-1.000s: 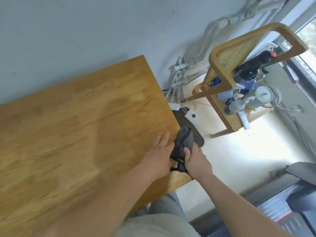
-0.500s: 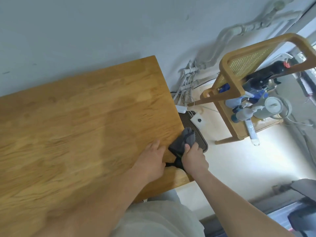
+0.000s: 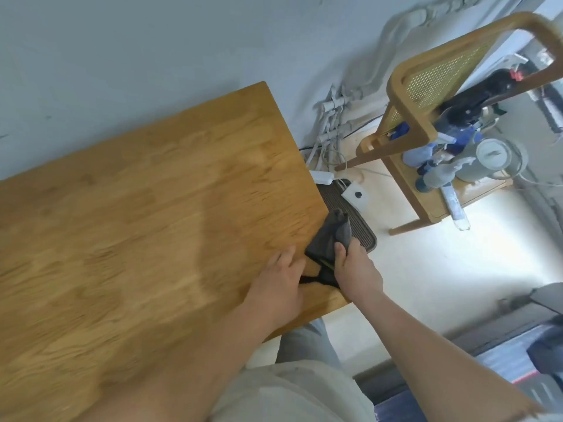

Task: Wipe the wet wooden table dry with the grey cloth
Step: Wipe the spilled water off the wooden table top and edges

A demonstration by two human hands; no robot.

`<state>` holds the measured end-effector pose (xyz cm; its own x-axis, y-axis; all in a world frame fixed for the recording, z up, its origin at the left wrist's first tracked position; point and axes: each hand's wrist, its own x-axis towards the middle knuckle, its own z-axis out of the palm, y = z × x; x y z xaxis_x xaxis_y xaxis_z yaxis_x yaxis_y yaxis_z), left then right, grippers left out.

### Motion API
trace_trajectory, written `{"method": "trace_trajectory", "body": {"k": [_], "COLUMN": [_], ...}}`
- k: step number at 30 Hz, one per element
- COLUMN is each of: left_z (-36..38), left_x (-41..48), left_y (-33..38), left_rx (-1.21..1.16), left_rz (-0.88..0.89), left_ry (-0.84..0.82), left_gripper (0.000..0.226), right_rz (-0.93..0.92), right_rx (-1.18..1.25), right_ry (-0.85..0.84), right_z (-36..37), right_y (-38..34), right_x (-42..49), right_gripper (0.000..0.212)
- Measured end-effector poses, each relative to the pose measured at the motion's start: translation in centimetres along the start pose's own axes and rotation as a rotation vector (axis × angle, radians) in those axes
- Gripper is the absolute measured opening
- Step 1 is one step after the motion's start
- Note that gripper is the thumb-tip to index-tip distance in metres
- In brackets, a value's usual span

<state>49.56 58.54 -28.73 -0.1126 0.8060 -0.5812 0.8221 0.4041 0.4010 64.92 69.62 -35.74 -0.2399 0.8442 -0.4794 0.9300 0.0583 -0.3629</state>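
Observation:
The wooden table (image 3: 137,226) fills the left of the view, with a darker damp patch across its middle. A grey cloth (image 3: 330,236) is bunched at the table's right edge, partly hanging past it. My right hand (image 3: 356,269) grips the cloth's lower part, thumb on top. My left hand (image 3: 281,284) rests on the tabletop right beside the cloth, and its fingertips hold the cloth's dark corner. Part of the cloth is hidden between the hands.
A wooden chair (image 3: 426,123) with a cane back stands to the right, with spray bottles (image 3: 441,172) and other items on its seat. Cables, a power strip (image 3: 323,177) and a dark ribbed mat (image 3: 353,220) lie on the floor beside the table.
Both hands and the cloth stay at the table's right edge. My left fingers have curled in from flat and now hold the cloth's dark corner.

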Motion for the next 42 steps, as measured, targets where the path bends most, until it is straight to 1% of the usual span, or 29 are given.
{"method": "trace_trajectory", "body": {"k": [2, 5, 8, 10, 13, 15, 17, 19, 20, 21, 22, 23, 25, 27, 31, 33, 35, 37, 39, 42], "left_z": [0.8, 1.8, 2.5, 3.1, 3.6, 3.9, 4.4, 4.8, 5.1, 5.3, 5.5, 5.7, 6.0, 6.0, 6.0, 6.1, 6.1, 6.2, 6.2, 6.3], "left_x": [-1.3, -4.1, -8.5, -11.8, -15.9, -17.6, -18.5, -18.8, -18.9, -18.9, -19.0, -19.0, -19.2, -19.2, -20.2, -21.3, -22.7, -24.4, -26.3, -29.3], "left_y": [-0.7, -2.2, -4.9, -7.1, -10.5, -12.2, -13.3, -14.1, -14.6, -15.1, -15.7, -16.3, -17.4, -18.6, -21.5, -23.2, -25.2, -27.6, -30.6, -35.6], "left_rx": [0.017, 0.039, 0.053, 0.041, 0.012, 0.033, 0.026, -0.009, -0.038, -0.067, -0.087, -0.090, -0.083, -0.072, -0.068, -0.081, -0.086, -0.088, -0.085, -0.076], "left_rz": [0.026, 0.066, 0.114, 0.108, 0.062, 0.042, 0.024, 0.009, 0.002, -0.009, -0.015, -0.025, -0.046, -0.054, -0.100, -0.079, -0.047, -0.006, 0.022, 0.037], "left_ry": [-0.016, -0.053, -0.028, -0.015, -0.014, -0.032, -0.039, -0.039, -0.032, -0.026, -0.015, -0.014, -0.011, 0.004, 0.048, 0.091, 0.141, 0.166, 0.144, 0.108], "left_gripper": [0.048, 0.054, 0.061, 0.055, 0.047, 0.050, 0.055, 0.057, 0.056, 0.053, 0.051, 0.049, 0.044, 0.043, 0.054, 0.052, 0.046, 0.036, 0.031, 0.041], "right_rz": [0.051, 0.193, 0.447, 0.596, 0.675, 0.688, 0.703, 0.684, 0.706, 0.756, 0.804, 0.773, 0.722, 0.754, 0.771, 0.768, 0.763, 0.768, 0.764, 0.758], "right_rx": [-0.024, 0.100, 0.468, 0.694, 0.855, 0.937, 0.958, 1.027, 1.029, 1.024, 1.143, 1.141, 0.988, 1.010, 1.024, 1.036, 1.029, 1.015, 0.954, 0.897], "right_ry": [0.041, 0.140, 0.261, 0.327, 0.379, 0.350, 0.316, 0.207, 0.115, 0.079, 0.060, 0.005, -0.097, -0.094, 0.060, 0.111, 0.178, 0.243, 0.266, 0.283], "right_z": [0.8, 2.6, 5.0, 6.6, 9.0, 11.3, 14.0, 17.0, 18.0, 19.4, 20.5, 20.6, 20.1, 18.8, 17.7, 18.2, 19.4, 20.4, 22.3, 26.5], "right_y": [1.9, 2.9, 1.0, -1.1, -4.9, -7.3, -9.7, -12.2, -13.3, -14.0, -14.1, -14.6, -15.0, -14.5, -12.7, -12.3, -13.1, -14.9, -17.4, -22.8], "right_x": [-2.5, -5.7, -7.8, -9.0, -11.2, -13.7, -16.6, -19.2, -20.3, -20.6, -21.7, -22.9, -23.1, -21.8, -19.1, -18.4, -18.2, -19.7, -22.1, -27.4], "right_gripper": [0.044, 0.048, 0.051, 0.053, 0.055, 0.056, 0.056, 0.056, 0.057, 0.057, 0.056, 0.057, 0.061, 0.062, 0.075, 0.078, 0.074, 0.065, 0.063, 0.061]}}
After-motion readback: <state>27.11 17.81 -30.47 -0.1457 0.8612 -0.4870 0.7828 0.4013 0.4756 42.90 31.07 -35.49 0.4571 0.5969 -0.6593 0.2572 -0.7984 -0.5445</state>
